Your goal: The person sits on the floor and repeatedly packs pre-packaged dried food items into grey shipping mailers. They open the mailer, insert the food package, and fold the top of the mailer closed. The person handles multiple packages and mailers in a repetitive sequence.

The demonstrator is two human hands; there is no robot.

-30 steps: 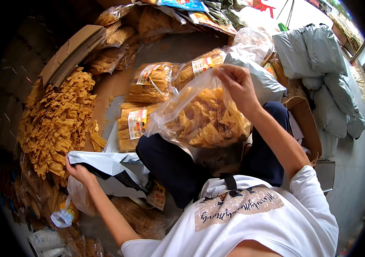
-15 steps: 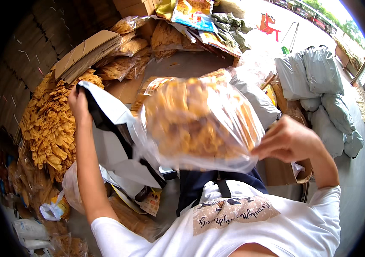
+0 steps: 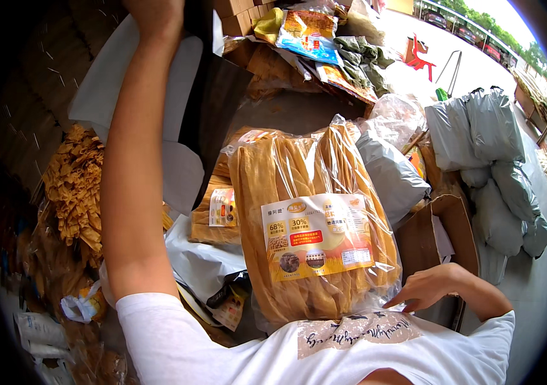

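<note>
A large clear bag of yellow-brown dried tofu skin (image 3: 318, 173), with a printed label insert facing up, lies in front of my body. My right hand (image 3: 431, 287) pinches its lower right corner. Raised at the upper left, my left hand (image 3: 153, 14) is cut off by the picture's edge, and its fingers are mostly hidden. It holds a pale grey mailing bag (image 3: 180, 77) with a black inside, which hangs spread beside and behind my left forearm. Another labelled bag of tofu skin (image 3: 206, 224) lies just left of the large one.
A heap of loose dried sheets (image 3: 71, 192) stands at the left. Filled grey mailing bags (image 3: 495, 154) are stacked at the right, near an open cardboard box (image 3: 447, 224). Printed sacks (image 3: 309, 38) lie at the back; a red chair (image 3: 419, 56) stands beyond.
My left hand has swung up and away with the mailing bag. The clear bag has turned label up and come down closer to my body, with my right hand lower at its corner.
</note>
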